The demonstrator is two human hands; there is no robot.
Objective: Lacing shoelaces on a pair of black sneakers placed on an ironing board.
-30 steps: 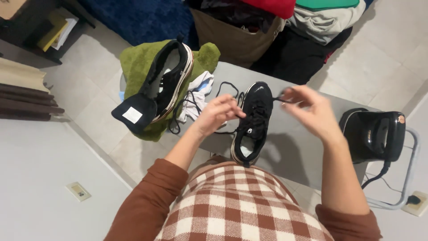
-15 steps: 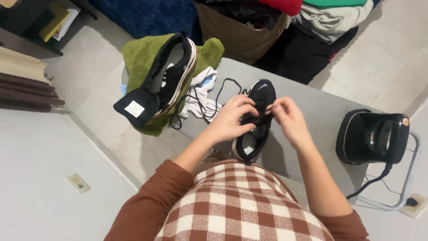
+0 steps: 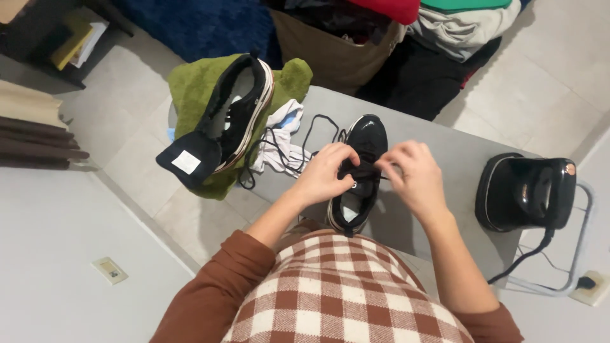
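While both hands meet over the black sneaker [image 3: 359,171], the left hand [image 3: 324,173] has its fingers curled around the shoe's tongue and lacing area, pinching the black lace [image 3: 363,168] against it. The right hand [image 3: 412,178] comes in from the other side, its fingers drawn narrow on the same stretch of lace just beside the left fingertips. This sneaker stands upright on the grey desk [image 3: 445,159], toe pointing away from the person and heel near the desk's close edge. Loose loops of lace [image 3: 311,130] trail from the shoe across the desk toward a crumpled white cloth [image 3: 283,136]. Farther left, a second black sneaker [image 3: 238,114] with a striped sole lies tilted on a green towel [image 3: 197,95], a black insole [image 3: 189,159] with a white label resting against it. On the right end of the desk sits a black iron [image 3: 527,190], its cord dropping to a floor socket [image 3: 588,286]. A brown basket [image 3: 330,54] of clothes stands on the floor beyond the desk.
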